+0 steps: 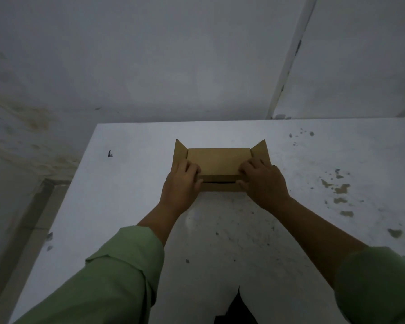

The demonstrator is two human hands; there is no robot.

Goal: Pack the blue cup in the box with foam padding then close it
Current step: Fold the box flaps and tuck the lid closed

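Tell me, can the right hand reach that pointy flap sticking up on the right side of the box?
Probably yes. The right hand already rests beside the flap, with nothing between them.

There is one camera, worn on the person's head. It looks forward and down at a white table [131, 206]. The brown cardboard box [218, 161] sits near the middle of the picture, toward the table's far edge. The camera is close: both green sleeves [117, 277] come in from the bottom corners and reach up to the box. Past the box the view takes in a grey wall [150, 54]. The wide lens makes the table's edges spread apart toward the bottom.
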